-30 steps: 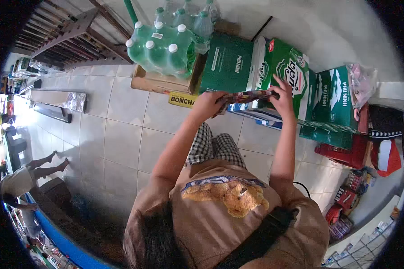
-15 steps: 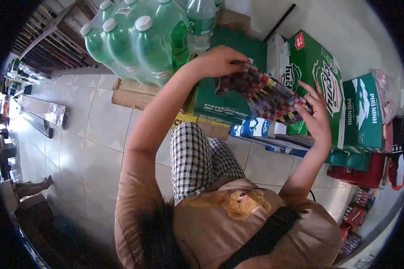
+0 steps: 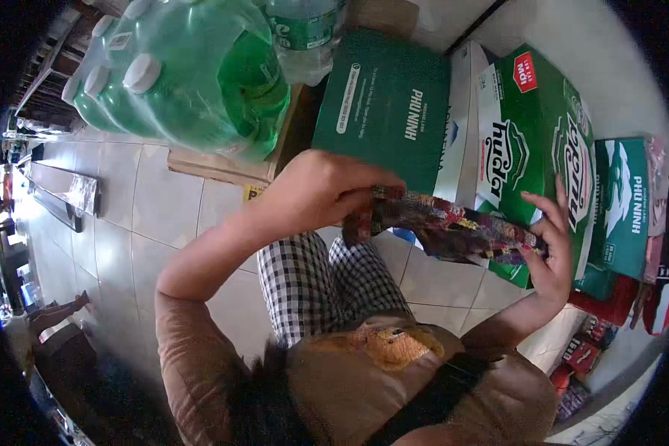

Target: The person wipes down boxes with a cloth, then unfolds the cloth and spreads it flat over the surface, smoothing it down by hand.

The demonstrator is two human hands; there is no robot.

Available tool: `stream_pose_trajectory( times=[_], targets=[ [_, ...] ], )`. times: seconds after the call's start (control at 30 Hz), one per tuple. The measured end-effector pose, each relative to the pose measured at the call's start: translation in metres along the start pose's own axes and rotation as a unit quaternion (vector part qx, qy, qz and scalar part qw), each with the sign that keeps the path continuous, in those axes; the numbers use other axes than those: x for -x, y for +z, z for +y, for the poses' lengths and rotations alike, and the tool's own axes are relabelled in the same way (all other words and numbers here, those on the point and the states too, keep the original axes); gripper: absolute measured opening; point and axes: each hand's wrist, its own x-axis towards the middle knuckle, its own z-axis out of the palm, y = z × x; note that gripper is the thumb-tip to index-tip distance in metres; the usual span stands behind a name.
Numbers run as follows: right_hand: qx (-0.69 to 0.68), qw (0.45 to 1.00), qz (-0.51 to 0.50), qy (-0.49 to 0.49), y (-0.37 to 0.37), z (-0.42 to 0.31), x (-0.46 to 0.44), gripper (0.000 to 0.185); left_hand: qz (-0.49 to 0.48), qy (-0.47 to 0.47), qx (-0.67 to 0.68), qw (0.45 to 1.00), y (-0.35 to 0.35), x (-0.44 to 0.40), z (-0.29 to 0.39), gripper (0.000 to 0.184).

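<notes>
A dark multicoloured checked cloth (image 3: 457, 227) is stretched between both hands, folded into a narrow strip above my knees. At its left end, my left hand (image 3: 323, 189) is closed with the fingers pinching the edge. My right hand (image 3: 550, 241) grips the other end between thumb and fingers, some of its fingers extended upward. Behind the right hand stands a green "huda" carton (image 3: 509, 208). Beyond the left hand is a dark green "PHU NINH" box (image 3: 383, 97).
Shrink-wrapped green bottles (image 3: 193, 82) stand at the upper left on cardboard (image 3: 215, 169). A clear bottle (image 3: 301, 37) is beside them. Another green "PHU NINH" box (image 3: 621, 201) is at the right. Pale floor tiles (image 3: 152, 215) extend to the left.
Both hands have come down towards my body with the cloth, which is now bunched into a narrower strip. The view has shifted, so the boxes and bottles look nearer.
</notes>
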Motion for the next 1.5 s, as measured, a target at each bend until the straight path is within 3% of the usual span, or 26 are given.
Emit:
stream_pose_trajectory(
  times=[0.17, 0.3, 0.37, 0.5, 0.57, 0.67, 0.73, 0.8, 0.93, 0.97, 1.03, 1.13, 1.23, 1.33, 1.4, 1.43, 1.5],
  targets=[
    [-0.034, 0.999, 0.000, 0.018, -0.003, -0.003, -0.004, 0.025, 0.008, -0.059, -0.029, 0.998, 0.007, -0.018, -0.014, 0.033],
    [-0.006, 0.997, -0.043, 0.069, -0.011, -0.013, -0.011, 0.024, 0.030, -0.005, -0.064, 0.998, 0.008, -0.032, -0.023, 0.032],
    [0.040, 0.994, -0.075, 0.063, -0.014, -0.017, -0.016, 0.026, 0.033, -0.093, -0.035, 0.995, 0.007, -0.037, -0.020, 0.029],
    [0.081, 0.988, -0.118, 0.050, -0.020, -0.018, -0.033, 0.025, 0.091, -0.138, -0.010, 0.986, 0.011, -0.046, -0.011, 0.029],
    [0.087, 0.986, -0.121, 0.081, -0.016, -0.022, -0.045, 0.023, 0.075, -0.183, -0.098, 0.975, 0.006, -0.046, -0.004, 0.025],
    [0.069, 0.989, -0.108, 0.079, -0.012, -0.038, -0.064, 0.021, 0.112, -0.220, -0.127, 0.961, -0.005, -0.047, 0.003, 0.024],
    [0.072, 0.988, -0.133, 0.030, -0.011, -0.050, -0.077, 0.019, 0.143, -0.271, -0.115, 0.945, -0.009, -0.042, 0.010, 0.024],
    [-0.084, 0.982, -0.146, -0.084, -0.005, -0.064, -0.091, 0.020, 0.174, -0.313, -0.114, 0.927, -0.019, -0.040, 0.006, 0.025],
    [-0.150, 0.953, -0.228, -0.129, 0.014, -0.041, -0.104, 0.021, 0.209, -0.338, -0.173, 0.901, -0.013, -0.023, -0.011, 0.021],
    [-0.135, 0.956, -0.245, -0.084, 0.015, -0.034, -0.105, 0.020, 0.208, -0.349, -0.183, 0.895, -0.014, -0.020, -0.012, 0.019],
    [-0.151, 0.961, -0.230, -0.018, 0.016, -0.027, -0.098, 0.017, 0.195, -0.347, -0.158, 0.904, -0.010, -0.016, -0.012, 0.017],
    [-0.143, 0.963, -0.227, -0.023, 0.030, -0.014, -0.093, 0.017, 0.199, -0.350, -0.088, 0.911, 0.001, -0.015, -0.025, 0.016],
    [-0.155, 0.961, -0.228, 0.014, 0.028, -0.020, -0.101, 0.014, 0.213, -0.328, -0.128, 0.911, -0.007, -0.030, -0.019, 0.017],
    [-0.115, 0.961, -0.246, 0.053, 0.022, -0.027, -0.117, 0.017, 0.272, -0.249, -0.163, 0.915, -0.026, -0.052, -0.001, 0.021],
    [-0.129, 0.983, -0.094, 0.086, 0.028, -0.029, -0.120, 0.028, 0.353, -0.147, -0.221, 0.897, -0.029, -0.050, 0.001, 0.026],
    [-0.153, 0.981, -0.067, 0.097, 0.040, -0.022, -0.120, 0.040, 0.355, -0.148, -0.219, 0.897, -0.027, -0.044, -0.004, 0.026],
    [-0.097, 0.989, -0.069, 0.088, 0.045, -0.019, -0.119, 0.042, 0.301, -0.158, -0.240, 0.909, -0.015, -0.023, -0.030, 0.019]
  ],
)
